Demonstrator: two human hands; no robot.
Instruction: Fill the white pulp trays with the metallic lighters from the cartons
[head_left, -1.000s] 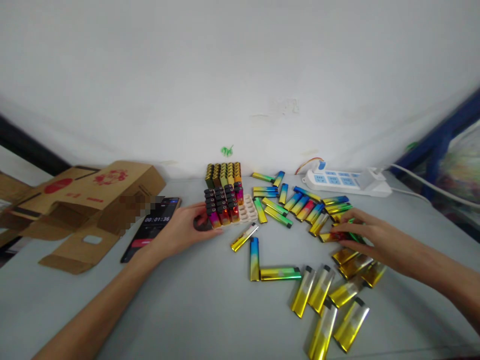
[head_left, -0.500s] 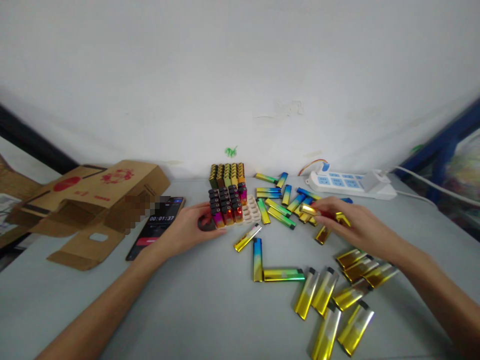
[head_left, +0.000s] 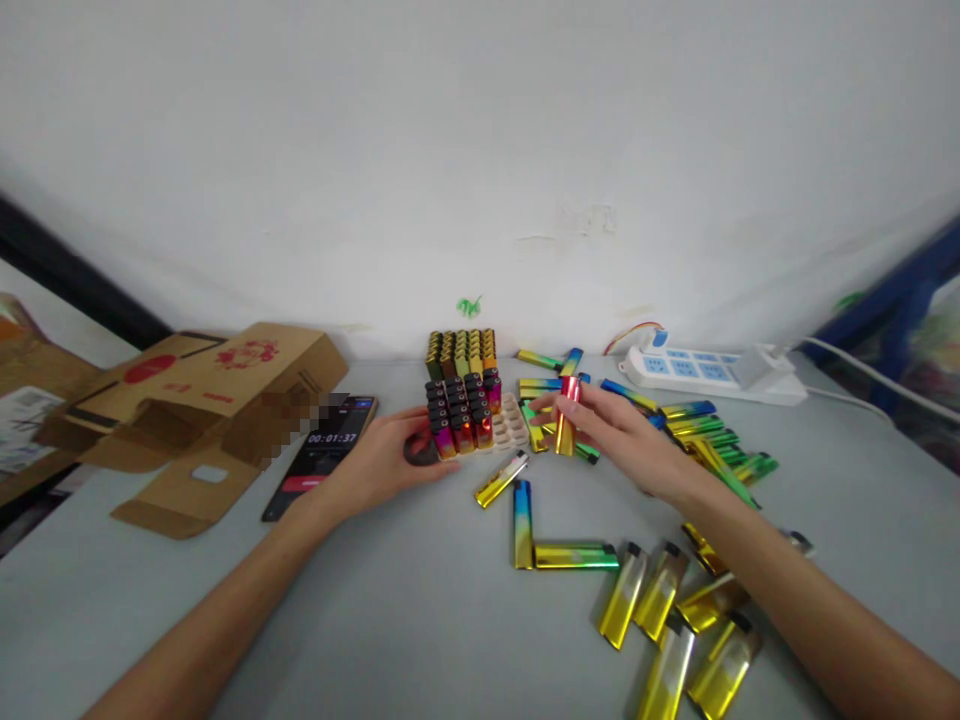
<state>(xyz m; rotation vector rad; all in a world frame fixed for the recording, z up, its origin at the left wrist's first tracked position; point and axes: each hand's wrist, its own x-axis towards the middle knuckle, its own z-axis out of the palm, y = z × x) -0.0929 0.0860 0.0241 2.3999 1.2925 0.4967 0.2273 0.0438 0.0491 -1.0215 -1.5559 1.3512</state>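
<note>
My left hand grips the left side of a white tray, its thumb along the near edge and its fingers partly hidden behind. Upright purple, red and orange lighters with black tops fill the tray's left part; holes show at its right. Just right of the tray, my right hand holds a red and gold lighter roughly upright between thumb and fingers, above the table. Loose blue, yellow and green lighters lie under and beyond that hand. A gold and silver lighter lies in front of the tray.
Behind the tray stands a block of gold-topped lighters near the wall. An opened cardboard box and a phone showing a timer are at the left. A white power strip lies back right. Several gold lighters lie front right.
My right hand has moved left from the loose lighters towards the tray, bringing a lighter that now stands upright in its fingers. My left hand stays at the tray. The view has shifted slightly.
</note>
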